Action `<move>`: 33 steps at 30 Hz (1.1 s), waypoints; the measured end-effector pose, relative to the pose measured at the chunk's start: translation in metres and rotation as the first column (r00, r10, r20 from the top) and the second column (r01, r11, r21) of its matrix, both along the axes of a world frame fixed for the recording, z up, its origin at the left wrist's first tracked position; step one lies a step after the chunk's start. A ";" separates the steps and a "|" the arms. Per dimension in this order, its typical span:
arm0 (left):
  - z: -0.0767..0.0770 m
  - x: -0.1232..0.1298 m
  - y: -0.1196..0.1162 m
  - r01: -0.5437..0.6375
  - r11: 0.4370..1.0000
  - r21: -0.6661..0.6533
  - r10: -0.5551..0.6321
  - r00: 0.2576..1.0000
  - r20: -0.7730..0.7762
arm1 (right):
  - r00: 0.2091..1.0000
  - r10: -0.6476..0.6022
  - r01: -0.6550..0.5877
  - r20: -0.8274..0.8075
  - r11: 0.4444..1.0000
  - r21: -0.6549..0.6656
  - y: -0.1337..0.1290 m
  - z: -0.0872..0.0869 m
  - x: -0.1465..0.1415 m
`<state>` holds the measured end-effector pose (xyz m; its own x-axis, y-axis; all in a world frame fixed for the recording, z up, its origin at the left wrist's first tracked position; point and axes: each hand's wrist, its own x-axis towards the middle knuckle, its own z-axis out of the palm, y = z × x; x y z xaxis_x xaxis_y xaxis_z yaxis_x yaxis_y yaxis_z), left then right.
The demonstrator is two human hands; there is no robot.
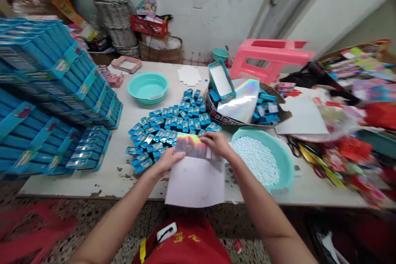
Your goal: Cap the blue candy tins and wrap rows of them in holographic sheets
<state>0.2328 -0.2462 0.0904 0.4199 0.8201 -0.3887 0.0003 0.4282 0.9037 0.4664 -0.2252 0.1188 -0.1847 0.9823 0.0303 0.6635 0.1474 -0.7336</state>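
Before me, at the table's front edge, is a white sheet (198,183) with a shiny, rainbow-tinted strip (191,147) across its top. My left hand (171,159) grips its upper left side, thumb over the front. At the top right, the bent fingers of my right hand (215,144) are closed on the shiny part. Just beyond the sheet stand many small blue boxes (173,123), grouped closely, with round marks on their tops. A turquoise basin (286,161) of small pale pieces (255,159) is beside my right forearm.
Stacked blue display boxes (58,62) rise at the left. An empty turquoise basin (147,86) sits farther back. Behind my right hand, a carton (283,111) holds blue boxes and a shiny sheet (241,97), near a pink stool (269,60). Scissors (293,146) and colourful packaging crowd the right.
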 end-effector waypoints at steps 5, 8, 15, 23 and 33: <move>-0.034 0.030 0.006 -0.334 0.941 -0.053 0.337 0.939 0.073 | 0.927 0.158 -0.172 0.340 0.985 0.014 0.081 -0.011 0.010; -0.049 0.036 0.028 -0.489 0.872 -0.030 0.490 0.870 0.051 | 0.890 0.229 -0.290 0.394 0.951 0.102 0.119 -0.030 -0.010; -0.058 -0.007 0.069 -0.423 0.858 0.291 0.512 0.744 -0.429 | 0.914 0.172 -0.255 0.368 0.948 0.189 0.157 -0.087 -0.046; -0.092 -0.195 0.031 -0.140 0.863 0.485 0.469 0.576 -0.670 | 0.918 0.058 -0.127 0.393 0.981 0.150 0.167 -0.131 -0.044; -0.107 -0.219 0.032 0.115 0.891 0.440 0.298 0.584 -0.755 | 0.906 0.028 -0.107 0.423 0.981 0.164 0.165 -0.136 -0.051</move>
<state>0.0136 -0.2143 -0.0163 0.0267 0.9890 -0.1452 0.7757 0.0711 0.6270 0.4152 -0.0604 -0.0176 -0.2853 0.9521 0.1104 0.8859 0.3059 -0.3488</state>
